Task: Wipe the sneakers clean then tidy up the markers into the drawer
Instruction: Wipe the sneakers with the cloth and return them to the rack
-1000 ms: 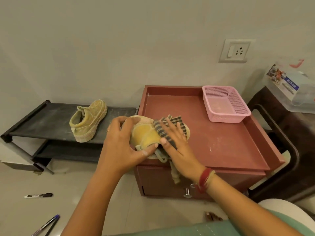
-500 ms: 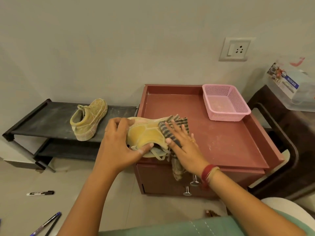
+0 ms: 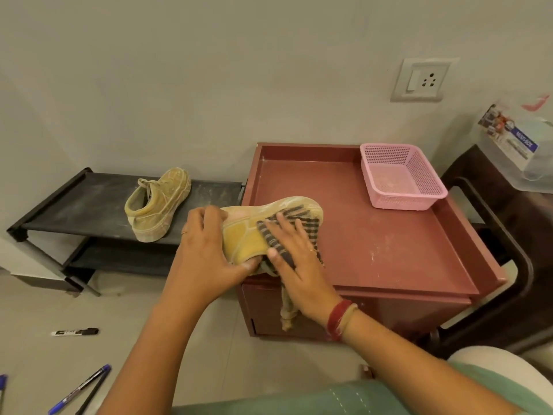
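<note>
Cloth [image 3: 287, 232] slid along sneaker [image 3: 242, 241] under flat right hand [image 3: 299, 274]; left hand [image 3: 206, 259] grips it.

Two sneakers [image 3: 158, 205] [image 3: 242, 241], one cloth [image 3: 288, 307], one basket [image 3: 401, 202]

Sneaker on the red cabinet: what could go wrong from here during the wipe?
1. The sneaker overhangs the front left corner of the cabinet. Only the left hand grips its heel, so a hard push from the right hand may tip it off.
2. The loose end of the striped cloth hangs over the cabinet front and may catch when the front is opened.
3. The black marker and blue pen lie on the floor, easy to step on.
</note>
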